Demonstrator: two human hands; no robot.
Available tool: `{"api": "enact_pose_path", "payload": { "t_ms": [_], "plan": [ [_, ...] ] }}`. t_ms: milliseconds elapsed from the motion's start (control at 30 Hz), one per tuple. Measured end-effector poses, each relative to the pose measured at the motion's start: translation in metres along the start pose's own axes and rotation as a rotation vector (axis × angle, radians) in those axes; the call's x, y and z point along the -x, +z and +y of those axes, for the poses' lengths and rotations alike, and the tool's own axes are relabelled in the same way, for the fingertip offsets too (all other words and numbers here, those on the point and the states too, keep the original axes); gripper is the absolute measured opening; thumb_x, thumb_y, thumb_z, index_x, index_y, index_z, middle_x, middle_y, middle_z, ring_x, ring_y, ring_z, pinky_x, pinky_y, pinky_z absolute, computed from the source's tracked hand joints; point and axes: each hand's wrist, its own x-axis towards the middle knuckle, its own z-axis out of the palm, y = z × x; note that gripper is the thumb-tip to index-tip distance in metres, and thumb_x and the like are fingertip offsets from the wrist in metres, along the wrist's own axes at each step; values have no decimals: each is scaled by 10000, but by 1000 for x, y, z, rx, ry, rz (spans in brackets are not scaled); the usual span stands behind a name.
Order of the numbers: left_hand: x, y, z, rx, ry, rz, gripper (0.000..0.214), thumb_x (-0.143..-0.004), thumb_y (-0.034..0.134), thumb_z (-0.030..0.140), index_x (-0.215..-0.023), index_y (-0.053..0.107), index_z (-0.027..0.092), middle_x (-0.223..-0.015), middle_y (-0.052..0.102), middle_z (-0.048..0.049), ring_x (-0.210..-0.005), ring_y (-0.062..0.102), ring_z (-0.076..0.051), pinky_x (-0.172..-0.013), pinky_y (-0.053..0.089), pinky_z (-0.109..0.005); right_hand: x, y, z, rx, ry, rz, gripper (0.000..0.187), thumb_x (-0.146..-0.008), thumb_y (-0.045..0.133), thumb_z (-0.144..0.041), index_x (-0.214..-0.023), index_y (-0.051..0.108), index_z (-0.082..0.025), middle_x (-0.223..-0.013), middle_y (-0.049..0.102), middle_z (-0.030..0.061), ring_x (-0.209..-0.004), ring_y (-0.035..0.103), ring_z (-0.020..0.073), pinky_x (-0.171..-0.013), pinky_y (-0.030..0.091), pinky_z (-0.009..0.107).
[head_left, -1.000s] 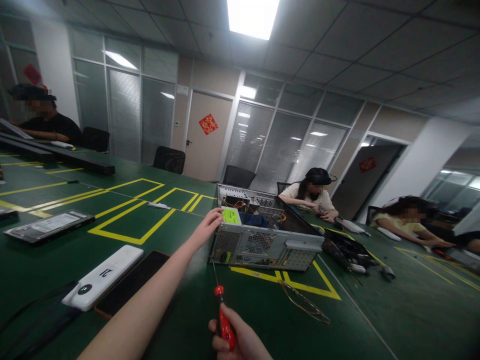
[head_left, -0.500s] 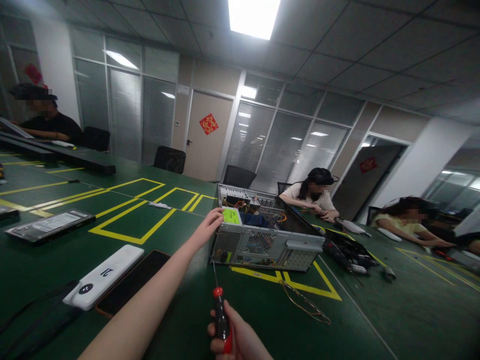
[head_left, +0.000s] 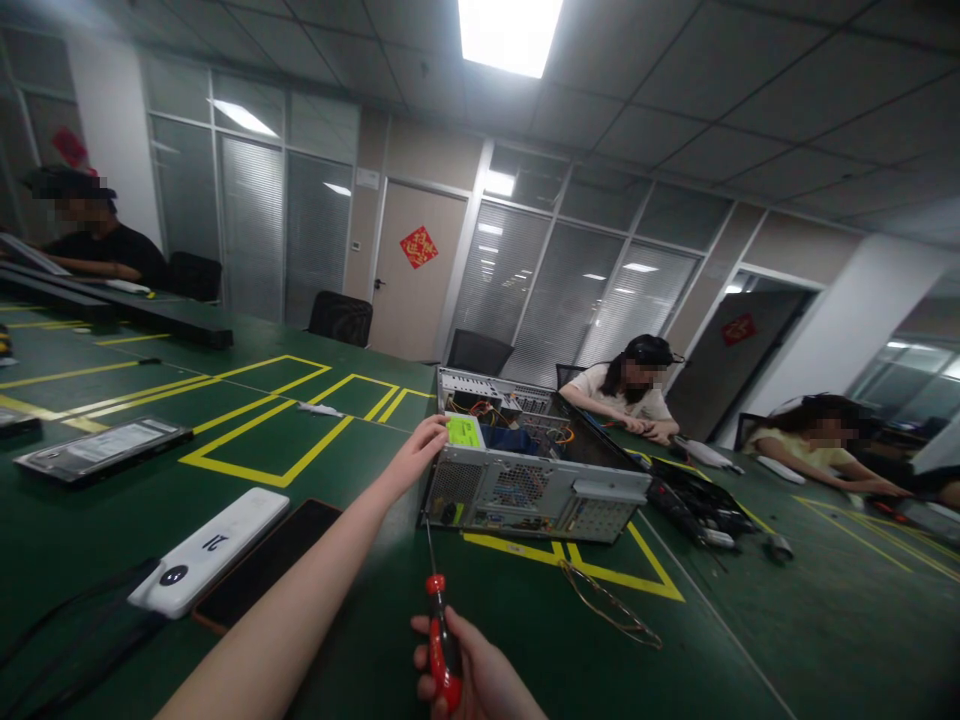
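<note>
An opened computer case (head_left: 540,480) lies on the green table, its perforated back panel facing me. My left hand (head_left: 421,455) grips its left corner, fingers bent over the top edge beside a bright green label (head_left: 463,431). My right hand (head_left: 469,665) is closed around the red-and-black handle of a screwdriver (head_left: 444,650). The screwdriver's thin shaft points up and away, and its tip meets the lower left corner of the back panel. Whether the tip sits in a screw is too small to make out. Wires and a blue part show inside the case.
Left of my arm lie a white device (head_left: 214,550) marked 21, a dark phone (head_left: 266,565) and a hard drive (head_left: 105,448). Eyeglasses (head_left: 611,605) rest in front of the case, and a black tool case (head_left: 697,500) is at right. Several people sit around the table.
The screwdriver handle has turned in my right hand, so more of its red side faces me, and the fingers have shifted slightly. My left hand and the computer case stay put.
</note>
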Motion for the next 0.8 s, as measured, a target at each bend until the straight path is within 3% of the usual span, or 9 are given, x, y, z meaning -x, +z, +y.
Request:
{"api": "enact_pose_path", "payload": {
  "t_ms": [133,233,367,533,700,800],
  "plan": [
    [1,0,2,-2,-21,-7,510,-1184,735,745,-1023,820,268,-1708,819,-156,-1710,720,-390,-1527,545,-572,2,-6,0,0,-51,-37,296,-1258,790,-302,-985,729,-205,-731,688,-29,-492,465,46,-474,165,109],
    [1,0,1,-3,-17,-10,536,-1183,730,776,-1032,822,270,-1717,814,-155,-1717,714,-396,-1536,531,-581,0,-11,2,37,-94,-58,414,-1105,1006,-277,-918,639,-232,-731,665,-61,-482,379,25,-475,129,103],
    [-1,1,-4,-1,6,2,586,-1162,732,830,-1020,815,268,-1668,826,-169,-1715,702,-400,-1551,501,-594,-2,-13,5,25,-126,-41,482,-1020,1089,-273,-910,621,-243,-743,685,-61,-486,408,32,-477,200,94],
    [-2,1,-5,-4,13,3,563,-1160,745,811,-1019,821,272,-1663,834,-154,-1700,713,-388,-1538,522,-576,-8,-12,6,-12,-107,60,400,-1127,971,-284,-862,679,-214,-744,705,-21,-578,622,78,-539,384,108],
    [-1,1,-4,6,6,4,529,-1165,745,773,-1017,823,271,-1663,836,-156,-1699,720,-389,-1532,537,-587,-17,-15,9,11,-77,-52,328,-1098,987,-401,-941,759,-224,-771,730,-14,-638,700,134,-583,468,166],
    [-1,2,-5,9,6,6,544,-1159,740,788,-1016,825,270,-1666,832,-154,-1690,722,-386,-1515,553,-577,-18,-15,8,9,-67,-97,288,-1113,955,-380,-959,782,-209,-781,729,-1,-626,681,122,-587,425,164]
  ]
}}
